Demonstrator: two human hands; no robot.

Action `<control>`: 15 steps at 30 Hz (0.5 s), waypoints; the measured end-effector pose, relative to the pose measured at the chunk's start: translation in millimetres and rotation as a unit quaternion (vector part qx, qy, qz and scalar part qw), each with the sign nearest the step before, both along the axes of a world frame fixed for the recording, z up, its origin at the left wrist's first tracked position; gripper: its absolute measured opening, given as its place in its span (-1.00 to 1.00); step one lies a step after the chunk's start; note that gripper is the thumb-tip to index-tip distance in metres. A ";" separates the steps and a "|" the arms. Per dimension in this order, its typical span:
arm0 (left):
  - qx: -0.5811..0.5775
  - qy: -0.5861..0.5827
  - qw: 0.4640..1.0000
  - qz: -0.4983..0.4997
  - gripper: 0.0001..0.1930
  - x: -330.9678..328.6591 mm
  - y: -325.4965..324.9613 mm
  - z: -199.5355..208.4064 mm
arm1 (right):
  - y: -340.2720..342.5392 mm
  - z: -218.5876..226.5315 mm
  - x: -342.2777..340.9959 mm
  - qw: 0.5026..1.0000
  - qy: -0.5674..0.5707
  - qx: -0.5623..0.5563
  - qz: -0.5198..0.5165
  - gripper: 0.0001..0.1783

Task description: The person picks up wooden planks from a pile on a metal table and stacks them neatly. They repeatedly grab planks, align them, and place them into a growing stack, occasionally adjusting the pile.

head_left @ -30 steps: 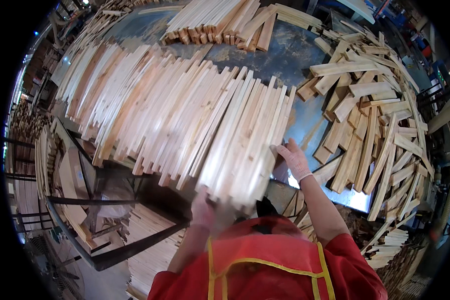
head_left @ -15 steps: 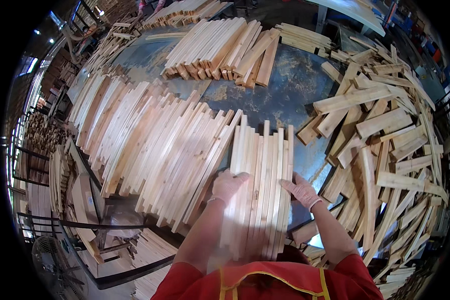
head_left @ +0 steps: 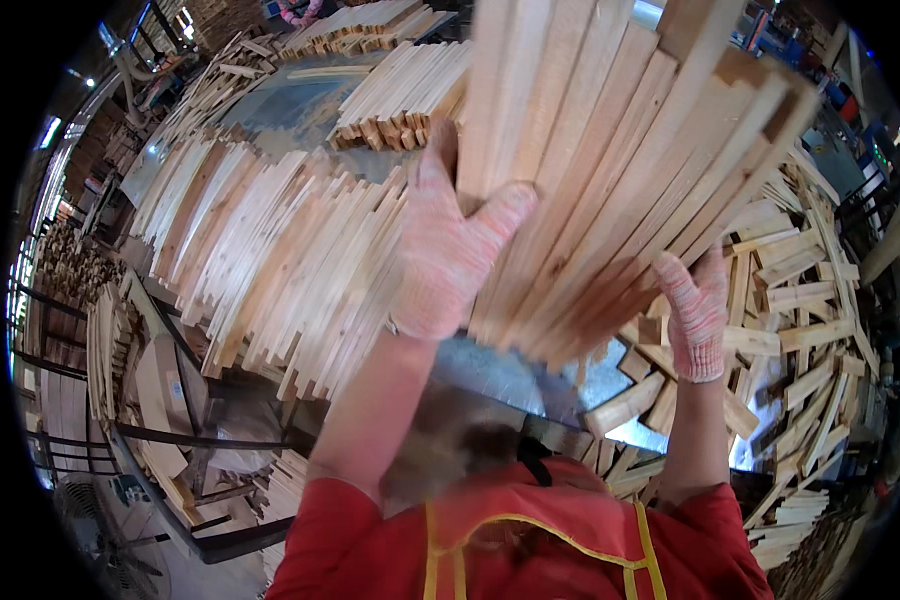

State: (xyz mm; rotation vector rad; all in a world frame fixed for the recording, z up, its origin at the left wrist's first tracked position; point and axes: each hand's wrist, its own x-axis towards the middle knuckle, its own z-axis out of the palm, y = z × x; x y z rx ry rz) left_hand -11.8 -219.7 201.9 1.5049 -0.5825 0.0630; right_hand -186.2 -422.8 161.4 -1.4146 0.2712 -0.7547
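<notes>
Raised off the table and tilted up toward the head camera is a bundle of pale wooden strips (head_left: 580, 190), slightly blurred. My left hand (head_left: 445, 245), in a pinkish-white knitted glove, clasps its left side with the thumb lying over the front. On the right side my right hand (head_left: 697, 310), gloved the same way, grips the edge strips; some of its fingers are hidden behind the wood. The strips sit side by side, their lower ends uneven. Left of my left hand lies a long row of similar strips (head_left: 280, 260) on the table.
Farther back on the metal table (head_left: 285, 105) is another stack of strips (head_left: 400, 100). A loose heap of short wood offcuts (head_left: 800, 290) covers the right side. At lower left are a black metal rail (head_left: 210, 443) and a fan (head_left: 95, 530). Part of another person (head_left: 300, 12) shows far back.
Both hands have lifted the bundle of wooden strips from the table, up and toward the camera, tilting it. It now hides much of the back stack and the table's middle.
</notes>
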 end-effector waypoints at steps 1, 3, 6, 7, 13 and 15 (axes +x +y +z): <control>-0.016 0.001 0.999 -0.044 -0.08 2.8 12.7 -1.7 | 11.4 1.2 -5.5 1.000 -0.001 -0.029 -0.003 -0.11; -0.049 0.000 0.990 -0.132 -0.11 13.6 38.1 -21.4 | 31.7 -0.2 -13.5 0.996 -0.005 -0.088 -0.011 -0.09; 0.090 -0.189 0.969 -0.129 -0.31 6.4 92.2 -83.1 | 45.9 -108.4 -23.1 0.945 -0.099 0.307 0.048 -0.09; 0.149 -0.271 0.944 -0.112 -0.32 3.9 108.5 -104.4 | 46.8 -153.8 -18.8 0.925 -0.099 0.366 0.022 -0.10; 0.618 -0.265 0.735 -0.093 -0.38 31.8 209.0 -261.1 | 131.5 -256.4 -50.8 0.866 0.402 -0.283 0.091 -0.05; 0.719 -0.294 0.605 -0.175 -0.38 23.8 183.2 -233.6 | 140.7 -284.8 -55.6 0.731 0.484 -0.480 0.043 -0.10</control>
